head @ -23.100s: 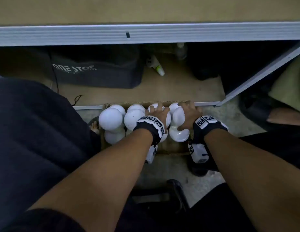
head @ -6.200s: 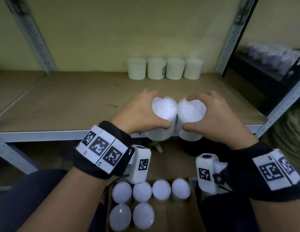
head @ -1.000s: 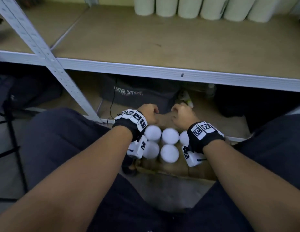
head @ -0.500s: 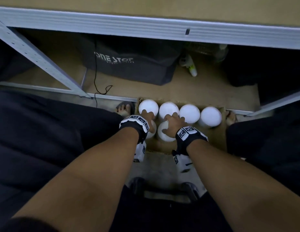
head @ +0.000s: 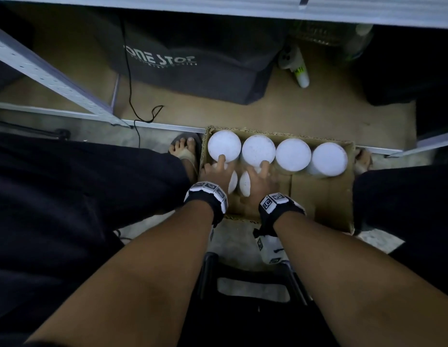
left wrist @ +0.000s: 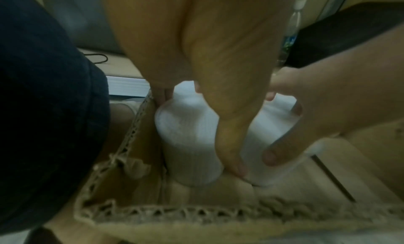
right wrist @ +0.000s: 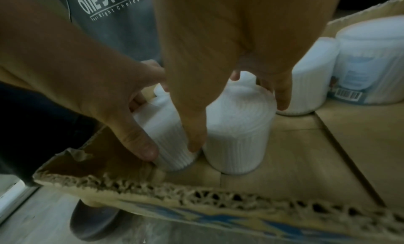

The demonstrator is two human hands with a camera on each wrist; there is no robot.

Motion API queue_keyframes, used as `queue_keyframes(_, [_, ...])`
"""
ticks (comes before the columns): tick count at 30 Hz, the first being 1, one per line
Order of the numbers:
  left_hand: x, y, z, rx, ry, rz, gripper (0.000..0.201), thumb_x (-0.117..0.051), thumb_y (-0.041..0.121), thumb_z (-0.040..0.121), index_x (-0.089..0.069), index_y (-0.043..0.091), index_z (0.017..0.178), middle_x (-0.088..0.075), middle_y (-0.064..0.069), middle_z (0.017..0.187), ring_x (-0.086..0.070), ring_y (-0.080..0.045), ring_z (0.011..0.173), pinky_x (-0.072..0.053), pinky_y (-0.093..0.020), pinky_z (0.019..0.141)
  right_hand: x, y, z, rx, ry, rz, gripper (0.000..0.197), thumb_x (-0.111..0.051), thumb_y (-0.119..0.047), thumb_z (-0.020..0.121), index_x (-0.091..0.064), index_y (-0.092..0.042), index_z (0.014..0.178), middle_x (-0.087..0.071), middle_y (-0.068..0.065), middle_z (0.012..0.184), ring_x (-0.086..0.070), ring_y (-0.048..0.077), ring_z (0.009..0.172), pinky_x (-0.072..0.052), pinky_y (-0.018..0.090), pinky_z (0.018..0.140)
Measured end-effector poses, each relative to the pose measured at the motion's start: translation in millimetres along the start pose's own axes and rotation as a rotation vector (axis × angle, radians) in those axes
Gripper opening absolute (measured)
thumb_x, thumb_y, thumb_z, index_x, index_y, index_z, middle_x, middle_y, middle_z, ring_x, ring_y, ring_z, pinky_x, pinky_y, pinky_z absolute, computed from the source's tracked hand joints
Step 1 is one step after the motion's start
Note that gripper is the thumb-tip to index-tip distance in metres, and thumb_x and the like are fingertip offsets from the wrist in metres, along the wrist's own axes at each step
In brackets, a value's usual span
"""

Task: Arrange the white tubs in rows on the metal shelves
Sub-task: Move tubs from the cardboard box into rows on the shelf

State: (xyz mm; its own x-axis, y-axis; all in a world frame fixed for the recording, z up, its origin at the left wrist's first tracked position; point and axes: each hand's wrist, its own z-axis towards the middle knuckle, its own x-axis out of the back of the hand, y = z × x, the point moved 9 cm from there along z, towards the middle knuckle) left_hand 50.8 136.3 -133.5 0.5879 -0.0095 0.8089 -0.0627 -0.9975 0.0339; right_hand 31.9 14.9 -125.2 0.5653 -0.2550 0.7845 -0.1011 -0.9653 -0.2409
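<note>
Concrete floor (head: pixel 233 244) w/ a torn cardboard box (head: pixel 325 196) sitting on it, right up against the front rail of the bottom shelf (head: pixel 293 113). Inside the box: four white tubs (head: pixel 293 155) in a row along the far side, two more just in front at the left end, all upright on the box bottom. On the bottom shelf board: dark grey bag (head: pixel 192 66) w/ "ONE STOP" print, black cable (head: pixel 142 113) looping over the edge, small white bottle (head: pixel 299 71) lying near the bag's right.
</note>
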Motion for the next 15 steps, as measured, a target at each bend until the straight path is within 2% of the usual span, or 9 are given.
queue_keyframes(1, [-7.6, -0.6, 7.8, -0.014, -0.005, -0.029, 0.062, -0.086, 0.041, 0.042, -0.060, 0.025, 0.096, -0.062, -0.006, 0.098, -0.053, -0.023, 0.049, -0.043, -0.027, 0.046, -0.1, -0.6, 1.2, -0.001, 0.013, -0.003, 0.087, -0.075, -0.039, 0.063, -0.035, -0.031, 0.140, -0.026, 0.010, 0.140, -0.037, 0.036, 0.123, -0.043, 0.036, 0.099])
queue_keyframes(2, [-12.5, 1.0, 13.8, -0.041, 0.023, -0.035, 0.061, -0.086, 0.041, 0.041, -0.060, 0.025, 0.093, -0.062, -0.005, 0.096, -0.050, -0.021, 0.045, -0.041, -0.026, 0.044, 0.1, -1.4, 1.2, -0.006, 0.013, 0.001, 0.086, -0.076, -0.038, 0.060, -0.038, -0.030, 0.137, -0.027, 0.010, 0.138, -0.038, 0.037, 0.121, -0.045, 0.037, 0.096])
queue_keyframes(4, [-10.4, 0.7, 15.8, -0.029, 0.044, -0.045, 0.057, -0.085, 0.043, 0.043, -0.061, 0.026, 0.092, -0.061, -0.004, 0.095, -0.050, -0.022, 0.046, -0.042, -0.027, 0.044, -0.1, -2.9, 1.3, -0.012, 0.005, 0.024, 0.083, -0.076, -0.036, 0.061, -0.039, -0.029, 0.136, -0.027, 0.010, 0.139, -0.037, 0.036, 0.121, -0.045, 0.037, 0.095])
queue_keyframes(6, [3.5, 4.4, 4.0, -0.033, 0.061, -0.006, 0.057, -0.085, 0.043, 0.046, -0.062, 0.027, 0.097, -0.059, -0.004, 0.099, -0.054, -0.023, 0.052, -0.046, -0.028, 0.047, -0.1, -2.7, 0.6, -0.016, -0.018, 0.028, 0.084, -0.078, -0.033, 0.062, -0.040, -0.028, 0.136, -0.026, 0.010, 0.140, -0.038, 0.035, 0.121, -0.043, 0.035, 0.096])
queue_keyframes(8, [7.2, 5.2, -7.0, -0.021, 0.012, 0.015, 0.057, -0.080, 0.034, 0.064, -0.056, 0.025, 0.115, -0.052, -0.008, 0.115, -0.060, -0.028, 0.072, -0.052, -0.036, 0.060, 2.7, -2.3, 0.2, -0.025, -0.025, 0.025, 0.084, -0.080, -0.031, 0.060, -0.041, -0.027, 0.134, -0.026, 0.010, 0.140, -0.040, 0.035, 0.121, -0.043, 0.033, 0.096])
queue_keyframes(10, [11.0, 4.9, -12.1, -0.019, -0.025, -0.002, 0.060, -0.070, 0.028, 0.078, -0.043, 0.025, 0.131, -0.039, -0.011, 0.130, -0.056, -0.033, 0.095, -0.051, -0.042, 0.077, 6.8, -3.4, -0.7, -0.022, -0.026, 0.034, 0.082, -0.079, -0.032, 0.060, -0.043, -0.026, 0.133, -0.026, 0.011, 0.139, -0.043, 0.038, 0.119, -0.043, 0.034, 0.096])
queue_keyframes(13, [16.4, 2.6, -14.9, -0.027, -0.099, -0.071, 0.073, -0.073, 0.035, 0.075, -0.032, 0.028, 0.136, -0.031, -0.009, 0.135, -0.048, -0.039, 0.111, -0.046, -0.048, 0.090, 14.3, -3.2, -5.7, -0.019, -0.067, 0.059, 0.078, -0.077, -0.033, 0.065, -0.040, -0.025, 0.133, -0.022, 0.012, 0.142, -0.046, 0.037, 0.117, -0.043, 0.035, 0.096])
queue_keyframes(15, [21.9, 4.0, -19.5, -0.049, -0.186, -0.073, 0.083, -0.076, 0.033, 0.070, -0.029, 0.029, 0.137, -0.030, -0.009, 0.136, -0.042, -0.041, 0.120, -0.042, -0.050, 0.096, 23.0, -1.0, -10.4, -0.014, -0.077, 0.045, 0.075, -0.076, -0.037, 0.068, -0.039, -0.028, 0.133, -0.022, 0.011, 0.140, -0.045, 0.037, 0.116, -0.041, 0.037, 0.098])
